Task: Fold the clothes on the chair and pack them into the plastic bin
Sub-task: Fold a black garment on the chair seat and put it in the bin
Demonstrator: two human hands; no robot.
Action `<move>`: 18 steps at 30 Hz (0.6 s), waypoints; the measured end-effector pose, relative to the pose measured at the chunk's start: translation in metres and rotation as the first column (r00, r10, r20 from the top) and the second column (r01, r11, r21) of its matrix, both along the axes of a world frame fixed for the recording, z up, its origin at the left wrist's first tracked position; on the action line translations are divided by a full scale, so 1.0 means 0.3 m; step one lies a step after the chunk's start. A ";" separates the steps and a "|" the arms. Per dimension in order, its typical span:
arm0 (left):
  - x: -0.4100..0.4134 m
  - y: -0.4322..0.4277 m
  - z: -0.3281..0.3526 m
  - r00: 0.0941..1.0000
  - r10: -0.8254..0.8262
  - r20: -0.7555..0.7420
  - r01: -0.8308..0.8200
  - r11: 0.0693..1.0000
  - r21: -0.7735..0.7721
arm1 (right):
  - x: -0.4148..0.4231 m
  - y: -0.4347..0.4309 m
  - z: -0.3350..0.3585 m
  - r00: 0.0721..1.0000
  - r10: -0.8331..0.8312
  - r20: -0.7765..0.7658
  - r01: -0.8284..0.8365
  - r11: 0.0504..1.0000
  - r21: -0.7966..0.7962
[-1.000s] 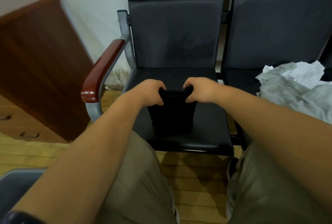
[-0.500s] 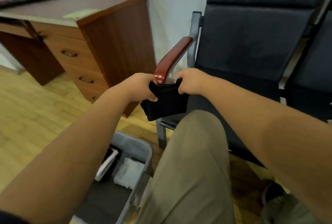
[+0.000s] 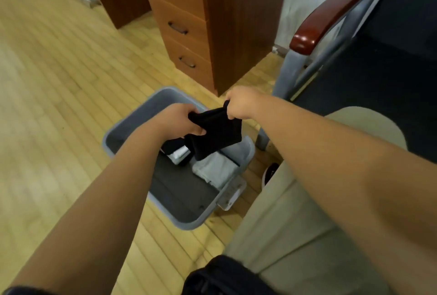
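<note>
A folded black garment (image 3: 216, 132) hangs in the air above the grey plastic bin (image 3: 123, 126) on the floor. My left hand (image 3: 182, 120) grips its left top corner and my right hand (image 3: 240, 106) grips its right top corner. Inside the bin lie a folded grey garment (image 3: 216, 171) and a dark garment with a white part (image 3: 176, 152), both at the far right end. The black chair (image 3: 387, 69) with a red-brown armrest (image 3: 331, 13) stands at the right.
A wooden drawer cabinet (image 3: 189, 22) stands beyond the bin. The bin sits on a light wood floor (image 3: 59, 105). My knees in beige trousers (image 3: 307, 212) are right of the bin. A dark shoe (image 3: 270, 170) shows between bin and leg.
Both hands carried the black garment off the chair seat, leftward and down, until it hangs over the bin. My view swung from the chairs to the floor.
</note>
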State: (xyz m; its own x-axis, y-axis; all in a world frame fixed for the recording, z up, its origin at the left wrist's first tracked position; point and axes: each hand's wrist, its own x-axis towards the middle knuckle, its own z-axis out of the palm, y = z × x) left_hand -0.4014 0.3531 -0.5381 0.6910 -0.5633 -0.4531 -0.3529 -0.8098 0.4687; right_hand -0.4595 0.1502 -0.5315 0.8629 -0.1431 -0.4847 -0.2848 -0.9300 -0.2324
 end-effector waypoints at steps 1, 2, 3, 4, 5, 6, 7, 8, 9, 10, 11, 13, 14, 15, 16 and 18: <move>-0.009 0.021 -0.043 0.999 0.021 -0.030 -0.021 1.000 -0.007 | 0.009 0.014 -0.042 1.000 0.002 -0.022 -0.002 1.000 -0.001; -0.015 0.040 -0.088 0.997 0.050 -0.063 -0.052 0.998 -0.019 | 0.018 0.024 -0.084 0.999 -0.006 -0.038 0.006 1.000 0.006; -0.028 0.054 -0.127 0.991 0.083 -0.102 -0.087 0.996 -0.036 | 0.023 0.034 -0.119 0.999 -0.011 -0.050 0.011 1.000 0.007; -0.039 0.066 -0.166 0.982 0.117 -0.148 -0.125 0.991 -0.045 | 0.032 0.045 -0.146 0.998 -0.002 -0.069 0.002 1.000 0.002; -0.046 0.074 -0.200 0.969 0.146 -0.199 -0.159 0.986 -0.053 | 0.041 0.053 -0.171 0.997 0.006 -0.083 -0.006 1.000 0.001; -0.046 0.082 -0.240 0.952 0.177 -0.251 -0.197 0.979 -0.058 | 0.053 0.059 -0.190 0.995 0.013 -0.102 -0.014 1.000 -0.005; -0.046 0.087 -0.274 0.932 0.210 -0.296 -0.240 0.968 -0.069 | 0.060 0.066 -0.202 0.994 0.007 -0.106 -0.006 1.000 0.004; -0.043 0.090 -0.309 0.910 0.247 -0.332 -0.286 0.956 -0.071 | 0.076 0.068 -0.218 0.994 -0.011 -0.112 0.011 1.000 -0.001; -0.040 0.090 -0.339 0.897 0.290 -0.334 -0.328 0.943 -0.060 | 0.088 0.066 -0.233 0.995 -0.019 -0.095 0.018 1.000 -0.007; -0.033 0.089 -0.368 0.899 0.334 -0.281 -0.355 0.935 -0.024 | 0.105 0.064 -0.249 0.996 -0.040 -0.082 0.039 0.999 -0.009; -0.030 0.087 -0.391 0.912 0.361 -0.198 -0.365 0.931 0.017 | 0.112 0.061 -0.258 0.996 -0.034 -0.078 0.033 0.999 -0.010; -0.019 0.073 -0.427 0.922 0.381 -0.075 -0.378 0.925 0.045 | 0.123 0.050 -0.268 0.995 -0.044 -0.093 0.045 0.999 0.011; -0.014 0.066 -0.441 0.921 0.383 -0.070 -0.381 0.924 0.045 | 0.124 0.045 -0.265 0.990 -0.049 -0.129 0.053 0.998 0.034; -0.012 0.058 -0.446 0.927 0.365 -0.081 -0.362 0.931 0.055 | 0.121 0.042 -0.261 0.983 -0.047 -0.177 0.062 0.995 0.081; -0.011 0.051 -0.447 0.937 0.333 -0.102 -0.327 0.942 0.070 | 0.118 0.036 -0.260 0.969 -0.050 -0.242 0.079 0.990 0.113; -0.013 0.037 -0.450 0.955 0.241 -0.172 -0.228 0.970 0.088 | 0.106 0.034 -0.260 0.934 -0.045 -0.354 0.107 0.982 0.156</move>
State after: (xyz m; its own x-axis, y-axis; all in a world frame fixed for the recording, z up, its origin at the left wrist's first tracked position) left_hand -0.4054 0.3640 -0.6731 0.7033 -0.3595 -0.6133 -0.0640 -0.8913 0.4490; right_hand -0.4277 0.1605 -0.6096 0.6254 -0.0905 -0.7751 -0.4447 -0.8575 -0.2586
